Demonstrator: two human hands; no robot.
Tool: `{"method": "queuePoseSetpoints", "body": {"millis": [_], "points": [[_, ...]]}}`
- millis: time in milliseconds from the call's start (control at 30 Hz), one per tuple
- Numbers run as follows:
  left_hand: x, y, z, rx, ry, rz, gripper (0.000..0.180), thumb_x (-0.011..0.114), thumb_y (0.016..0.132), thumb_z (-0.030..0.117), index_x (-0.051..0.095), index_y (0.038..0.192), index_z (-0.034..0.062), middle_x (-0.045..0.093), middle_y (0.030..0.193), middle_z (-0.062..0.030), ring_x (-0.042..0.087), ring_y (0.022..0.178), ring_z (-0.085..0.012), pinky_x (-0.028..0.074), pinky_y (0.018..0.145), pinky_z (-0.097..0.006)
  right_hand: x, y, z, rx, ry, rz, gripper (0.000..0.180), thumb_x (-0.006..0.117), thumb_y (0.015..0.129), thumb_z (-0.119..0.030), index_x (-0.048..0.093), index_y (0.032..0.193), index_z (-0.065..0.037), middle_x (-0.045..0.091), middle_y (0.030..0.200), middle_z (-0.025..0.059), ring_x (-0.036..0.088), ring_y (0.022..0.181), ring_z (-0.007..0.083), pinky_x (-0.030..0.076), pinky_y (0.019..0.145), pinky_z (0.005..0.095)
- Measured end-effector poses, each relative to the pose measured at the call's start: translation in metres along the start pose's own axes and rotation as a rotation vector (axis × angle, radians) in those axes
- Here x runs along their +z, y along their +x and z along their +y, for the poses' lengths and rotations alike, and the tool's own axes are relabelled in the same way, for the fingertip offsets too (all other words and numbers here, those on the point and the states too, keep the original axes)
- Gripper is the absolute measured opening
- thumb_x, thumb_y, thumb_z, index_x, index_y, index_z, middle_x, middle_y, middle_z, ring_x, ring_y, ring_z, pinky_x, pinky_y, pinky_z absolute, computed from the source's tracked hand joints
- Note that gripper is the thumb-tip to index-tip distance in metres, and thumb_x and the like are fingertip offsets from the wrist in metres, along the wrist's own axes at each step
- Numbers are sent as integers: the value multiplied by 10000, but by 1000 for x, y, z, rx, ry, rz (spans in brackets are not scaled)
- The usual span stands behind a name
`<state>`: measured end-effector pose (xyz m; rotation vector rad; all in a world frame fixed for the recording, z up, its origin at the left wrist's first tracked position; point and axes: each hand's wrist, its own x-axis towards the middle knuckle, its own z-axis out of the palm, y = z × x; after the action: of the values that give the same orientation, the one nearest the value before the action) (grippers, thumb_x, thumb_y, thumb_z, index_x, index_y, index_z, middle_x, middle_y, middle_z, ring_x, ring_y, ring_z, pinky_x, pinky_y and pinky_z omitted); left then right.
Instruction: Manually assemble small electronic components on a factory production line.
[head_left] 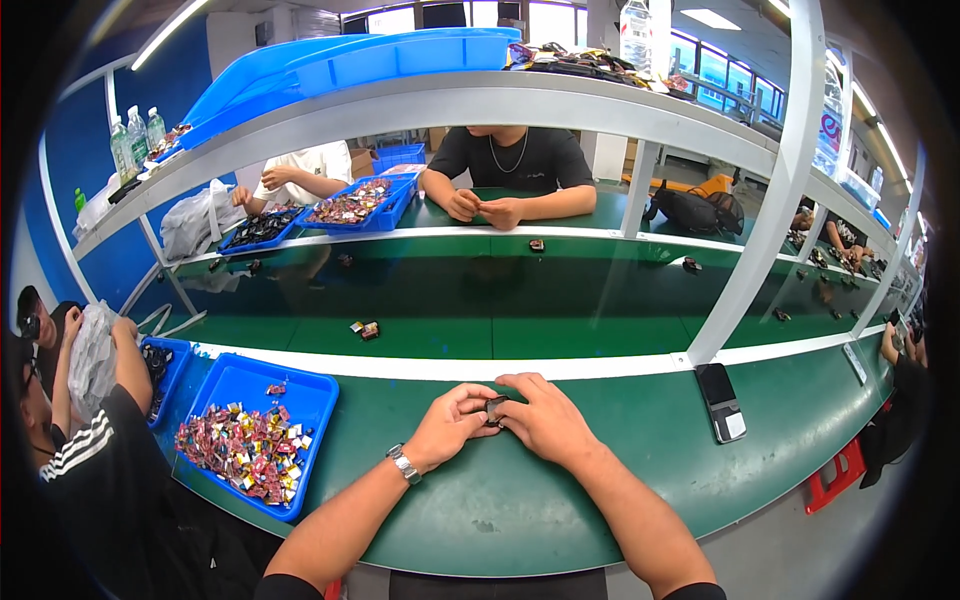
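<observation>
While both forearms come in from the lower edge of the head view, the left hand (pixel 450 422) and the right hand (pixel 545 418) meet over the green mat-covered workbench (pixel 500 500), and between them sits a small dark rectangular part with a pale face (pixel 495 407). Both hands are closed around it: fingertips pinch it from each side, thumbs on top, so it stays lifted just above the bench, probably to keep it steady for fine finger work. The left wrist carries a silver metal watch (pixel 403 464). Well to the left of the left hand lies a blue plastic tray (pixel 315 395) filled with small red, yellow and silver pieces, within easy reach of that hand. To the right of the right hand, near the white post, rests a black flat phone-like device (pixel 720 400). Beyond the fingers, on the darker green belt, lie two tiny pieces (pixel 365 329).
</observation>
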<state>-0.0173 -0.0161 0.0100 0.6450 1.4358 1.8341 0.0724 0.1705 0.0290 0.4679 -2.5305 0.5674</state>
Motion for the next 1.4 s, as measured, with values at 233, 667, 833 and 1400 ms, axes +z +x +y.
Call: {"method": "queuePoseSetpoints", "body": {"millis": [233, 667, 833, 1400], "points": [[-6, -1, -2, 53, 11, -108, 344, 532, 962, -55, 491, 1299, 0, 595, 1248, -121, 631, 1124, -200, 558, 1002, -366, 2, -2, -5, 103, 146, 60, 95, 730, 831, -96, 704, 920, -75, 614, 1264, 75, 560, 1190, 295, 502, 965, 394], [-4, -2, -2, 76, 92, -103, 362, 551, 962, -32, 483, 1316, -1, 590, 1281, -124, 626, 1149, -212, 561, 997, -382, 6, -5, -8, 287, 275, 10, 80, 686, 856, -124, 708, 895, -58, 612, 1299, 73, 533, 1236, 275, 477, 1010, 394], [-4, -2, 2, -32, 33, -43, 326, 502, 991, -38, 485, 1314, 1, 603, 1267, -132, 632, 1146, -200, 559, 991, -354, 3, -7, -7, 275, 350, 2, 79, 698, 858, -125, 719, 907, -67, 617, 1293, 76, 532, 1242, 284, 457, 1035, 401], [-10, 0, -6, -7, -47, -43, 299, 517, 1013, 13, 488, 1309, 37, 620, 1272, -116, 626, 1163, -196, 553, 984, -366, 30, -9, -19, 305, 303, 286, 129, 731, 840, -96, 753, 962, -63, 665, 1202, 73, 585, 1163, 279, 509, 957, 383]]}}
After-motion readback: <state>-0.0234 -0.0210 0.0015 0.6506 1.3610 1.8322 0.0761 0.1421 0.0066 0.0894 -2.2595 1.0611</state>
